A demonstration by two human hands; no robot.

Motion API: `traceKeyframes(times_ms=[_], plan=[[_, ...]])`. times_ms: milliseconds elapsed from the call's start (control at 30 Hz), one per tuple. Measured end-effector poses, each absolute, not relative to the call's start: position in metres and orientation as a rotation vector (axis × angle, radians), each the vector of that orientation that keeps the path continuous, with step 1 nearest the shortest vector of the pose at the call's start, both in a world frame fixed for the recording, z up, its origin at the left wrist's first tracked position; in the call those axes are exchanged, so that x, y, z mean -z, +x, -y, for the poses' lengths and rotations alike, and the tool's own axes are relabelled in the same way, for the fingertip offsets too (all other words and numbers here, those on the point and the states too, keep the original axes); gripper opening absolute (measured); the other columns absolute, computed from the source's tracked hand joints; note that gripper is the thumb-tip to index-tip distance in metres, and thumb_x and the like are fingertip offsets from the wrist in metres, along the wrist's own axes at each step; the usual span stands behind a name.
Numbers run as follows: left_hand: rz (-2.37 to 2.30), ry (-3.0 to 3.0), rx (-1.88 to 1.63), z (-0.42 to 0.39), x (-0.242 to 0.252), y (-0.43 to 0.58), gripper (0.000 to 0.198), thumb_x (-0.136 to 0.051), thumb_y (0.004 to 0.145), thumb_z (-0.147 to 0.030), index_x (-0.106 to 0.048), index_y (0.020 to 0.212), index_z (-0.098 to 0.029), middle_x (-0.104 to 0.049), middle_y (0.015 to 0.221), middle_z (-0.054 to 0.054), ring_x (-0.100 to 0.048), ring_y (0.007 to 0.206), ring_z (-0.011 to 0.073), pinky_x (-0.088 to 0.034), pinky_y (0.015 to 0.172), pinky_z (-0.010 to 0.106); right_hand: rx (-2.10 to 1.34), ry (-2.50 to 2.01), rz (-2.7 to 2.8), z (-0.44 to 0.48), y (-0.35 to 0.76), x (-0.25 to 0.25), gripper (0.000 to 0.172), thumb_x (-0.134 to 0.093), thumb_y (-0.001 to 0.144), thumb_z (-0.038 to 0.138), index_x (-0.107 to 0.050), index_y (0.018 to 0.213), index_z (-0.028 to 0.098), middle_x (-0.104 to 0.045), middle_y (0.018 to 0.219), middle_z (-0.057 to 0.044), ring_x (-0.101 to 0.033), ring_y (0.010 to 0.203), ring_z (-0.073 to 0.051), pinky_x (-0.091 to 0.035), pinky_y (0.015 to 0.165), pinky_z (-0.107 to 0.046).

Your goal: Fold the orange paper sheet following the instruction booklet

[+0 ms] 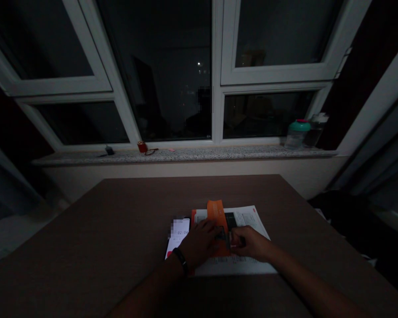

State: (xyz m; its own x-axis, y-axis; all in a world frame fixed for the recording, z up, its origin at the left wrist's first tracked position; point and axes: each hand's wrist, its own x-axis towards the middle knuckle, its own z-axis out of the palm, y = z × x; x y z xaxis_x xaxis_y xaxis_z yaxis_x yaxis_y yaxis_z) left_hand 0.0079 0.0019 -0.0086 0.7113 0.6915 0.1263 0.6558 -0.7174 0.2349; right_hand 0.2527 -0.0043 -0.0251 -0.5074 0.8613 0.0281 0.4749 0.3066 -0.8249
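Note:
A printed white sheet or booklet (248, 218) lies on the brown table, with an orange paper strip (216, 212) on top of it. My left hand (204, 238) rests on the strip, palm down with fingers stretched out, and a dark band circles its wrist. Close by on the right, my right hand (247, 243) is closed around a small item with some red and black showing. Its fingers and the dim light hide what that item is. It meets the strip's right edge. A lit phone (179, 232) lies left of my left hand, partly covered by it.
The wooden table (119, 221) reaches toward a granite windowsill (185, 155). On the sill stand a bottle with a teal lid (297, 132), a clear bottle (315, 130), a small red item (142, 147) and a small dark item (109, 150). Dark curtains hang at both sides.

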Motion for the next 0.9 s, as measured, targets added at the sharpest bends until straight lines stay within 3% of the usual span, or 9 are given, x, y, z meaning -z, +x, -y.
traceKeyframes(times_ms=[333,900], plan=[[-1.075,2.754,-0.344,-0.002,0.01,0.008,0.047,-0.064,0.093,-0.026,-0.049,0.137,-0.026,-0.043,0.148,0.006,-0.04,0.133,0.0284,-0.036,0.109,0.047,-0.9,-1.257,2.037,-0.004,0.245,0.03,0.017,-0.067,0.075,0.016,-0.05,0.075,0.02,-0.056,0.065,0.005,-0.051,0.059,-0.012,-0.034,0.053,-0.02],[-1.095,2.765,-0.31,-0.002,0.007,0.008,0.051,-0.068,0.09,-0.026,-0.049,0.138,-0.026,-0.043,0.149,0.007,-0.039,0.135,0.0302,-0.036,0.11,0.049,-1.11,-1.108,2.139,0.004,0.254,0.028,0.025,-0.071,0.067,0.015,-0.047,0.069,0.019,-0.059,0.073,0.004,-0.05,0.062,-0.01,-0.035,0.054,-0.019]])
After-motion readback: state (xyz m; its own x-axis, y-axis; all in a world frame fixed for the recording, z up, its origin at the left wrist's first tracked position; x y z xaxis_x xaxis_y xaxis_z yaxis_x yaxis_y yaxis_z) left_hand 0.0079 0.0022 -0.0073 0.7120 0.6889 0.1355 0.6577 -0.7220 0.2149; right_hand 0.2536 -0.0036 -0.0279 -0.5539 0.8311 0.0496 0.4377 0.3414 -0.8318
